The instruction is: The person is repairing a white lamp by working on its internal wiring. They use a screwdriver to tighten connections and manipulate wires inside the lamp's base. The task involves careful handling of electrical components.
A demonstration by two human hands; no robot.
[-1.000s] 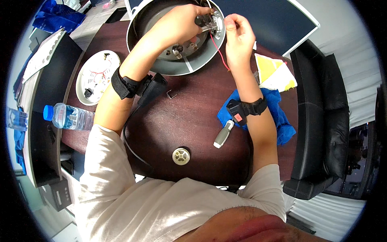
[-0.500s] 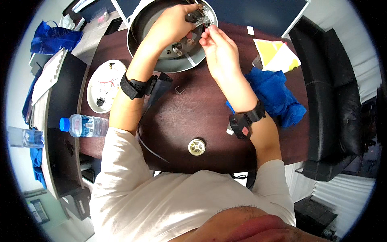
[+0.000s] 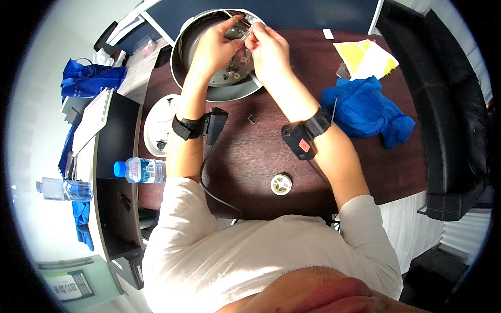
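A round, pale-rimmed appliance housing (image 3: 245,94) lies at the far side of the table with its inside exposed. Wires, a grey metal plate (image 3: 222,78) and small fittings show within it. My left hand (image 3: 211,52) reaches over the housing, its index finger stretched to the wires near the far rim and its thumb apart from it. Beside it, my right hand (image 3: 272,55) is closed in a pinch at the housing's right side. A small, shiny piece shows near those fingertips, too small to name. Both wrists carry black strapped devices.
On the left stand a white dish (image 3: 156,128) of small parts and a water bottle (image 3: 143,170). A solder spool (image 3: 281,184) sits near the front; a bent metal piece (image 3: 253,119) lies mid-table. To the right are a blue cloth (image 3: 360,107) and a yellow-white cloth (image 3: 368,58).
The view has shifted, so the table appears farther right. Both hands stay at the housing. The dark fitting and metal piece raised between my hands are now lower or hidden, and my left fingers have spread.
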